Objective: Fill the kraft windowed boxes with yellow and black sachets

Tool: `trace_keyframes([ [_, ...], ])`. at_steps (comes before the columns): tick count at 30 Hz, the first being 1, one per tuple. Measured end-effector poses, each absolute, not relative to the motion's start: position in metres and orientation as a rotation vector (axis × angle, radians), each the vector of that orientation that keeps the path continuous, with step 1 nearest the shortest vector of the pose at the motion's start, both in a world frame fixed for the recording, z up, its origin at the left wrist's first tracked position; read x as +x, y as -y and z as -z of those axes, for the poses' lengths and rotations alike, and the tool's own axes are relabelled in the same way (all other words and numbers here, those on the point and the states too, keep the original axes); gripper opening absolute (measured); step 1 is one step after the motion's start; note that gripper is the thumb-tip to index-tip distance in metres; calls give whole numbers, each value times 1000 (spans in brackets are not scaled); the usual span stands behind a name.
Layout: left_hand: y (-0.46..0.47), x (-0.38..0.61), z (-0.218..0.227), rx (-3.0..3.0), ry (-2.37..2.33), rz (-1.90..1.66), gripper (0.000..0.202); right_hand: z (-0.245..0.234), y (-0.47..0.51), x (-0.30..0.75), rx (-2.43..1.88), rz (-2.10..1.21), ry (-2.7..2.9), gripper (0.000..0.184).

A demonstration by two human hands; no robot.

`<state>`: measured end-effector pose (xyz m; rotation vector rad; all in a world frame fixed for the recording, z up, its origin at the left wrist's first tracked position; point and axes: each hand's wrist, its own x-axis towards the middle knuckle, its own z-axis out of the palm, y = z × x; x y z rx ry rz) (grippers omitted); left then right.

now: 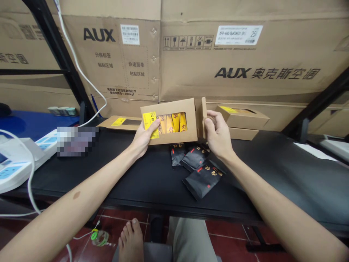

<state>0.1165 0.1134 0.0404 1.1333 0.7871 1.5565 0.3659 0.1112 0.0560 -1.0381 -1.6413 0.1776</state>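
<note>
Cardboard cartons (pixel 240 69) stand behind the black table (pixel 109 178). Left grip (pixel 143 139) and right grip (pixel 218 136) hold a brown window box (pixel 174 123) between them, the right at its open flap; black sachets (pixel 203 179) lie below the grips.

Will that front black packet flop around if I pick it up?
Probably a little: the black packet looks like a thin soft pouch, so it may bend. It lies flat on the table, so it likely won't roll. Its smooth surface might feel slippery.
</note>
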Motion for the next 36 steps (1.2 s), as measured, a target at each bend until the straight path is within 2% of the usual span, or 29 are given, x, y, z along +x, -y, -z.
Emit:
trace_keyframes([
  [4,-115,116,-41,1102,-793,-1591,57,-57,-111,367,-1036,-52,1569,36],
  [8,-115,116,-42,1113,-806,-1658,61,-61,-94,355,-860,291,1637,29],
  [10,-116,116,-42,1134,-825,-1680,62,-60,-85,344,-827,362,1766,30],
  [17,-117,113,-40,1158,-853,-1698,67,-51,-92,329,-959,201,1753,55],
  [19,-117,114,-40,1176,-830,-1698,71,-53,-95,333,-975,113,1713,52],
  [23,-116,117,-39,1203,-808,-1709,85,-57,-95,337,-1020,1,1726,31],
  [25,-116,119,-38,1221,-800,-1697,88,-59,-94,337,-1038,22,1732,33],
  [36,-114,107,-47,1331,-677,-1559,58,-62,-92,341,-932,55,1668,28],
])
